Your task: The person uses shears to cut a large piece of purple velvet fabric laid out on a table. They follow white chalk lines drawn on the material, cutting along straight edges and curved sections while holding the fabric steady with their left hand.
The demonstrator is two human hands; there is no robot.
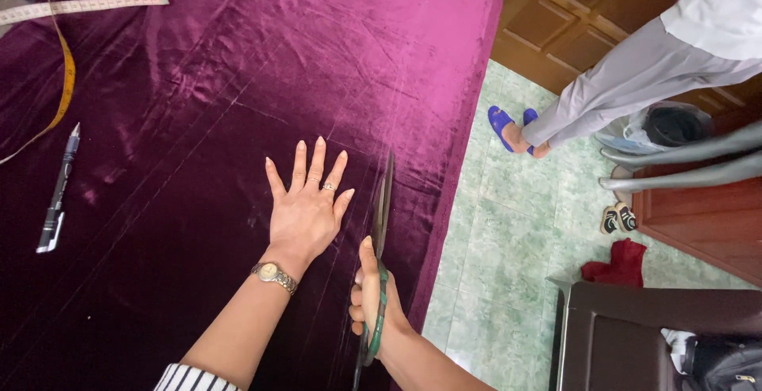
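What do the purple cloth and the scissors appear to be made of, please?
The purple cloth looks like velvet, given its soft, shifting sheen. The scissors in the right hand seem to have dull metal blades and green-coated handles.

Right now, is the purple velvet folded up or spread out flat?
Spread flat: the purple velvet covers the tabletop, left hand pressed open on it, right hand holding scissors near its edge.

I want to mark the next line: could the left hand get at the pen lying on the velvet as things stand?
Probably yes. The left hand lies flat and empty on the purple velvet, and only bare cloth separates it from the pen farther to its left. It would have to lift off the fabric first.
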